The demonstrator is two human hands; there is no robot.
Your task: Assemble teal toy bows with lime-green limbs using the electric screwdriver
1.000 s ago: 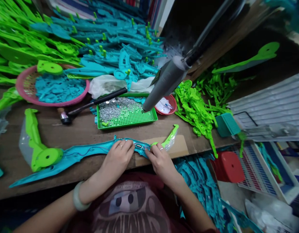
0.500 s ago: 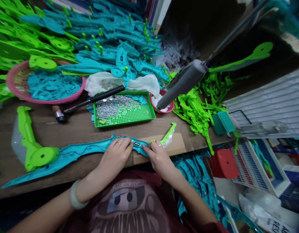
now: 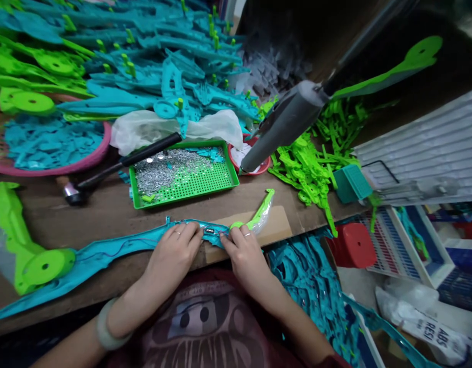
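A long teal plastic shell (image 3: 123, 245), open side up with a thin wire along it, lies near the table's front edge. Bright green arms with clear film are at both of its ends: a large green arm (image 3: 44, 263) on the left, a smaller green arm (image 3: 259, 211) on the right. My left hand (image 3: 177, 249) grips the shell, fingers bent over its edge. Closed over the right part is my right hand (image 3: 244, 250), thumb and fingertips at the shell beside a small dark metallic part (image 3: 209, 231). My fingers hide what lies directly under them.
Behind the shell stands a green tray (image 3: 186, 196) of small screws, with a hammer (image 3: 117, 166) along its left side. A grey power screwdriver (image 3: 284, 122) hangs above a red bowl (image 3: 264, 167). Piles of teal and green parts surround a pink basket (image 3: 54, 167).
The view has shifted, so the left and middle of the table sit farther left in the picture. Both hands stay on the shell, with only slight finger movement.
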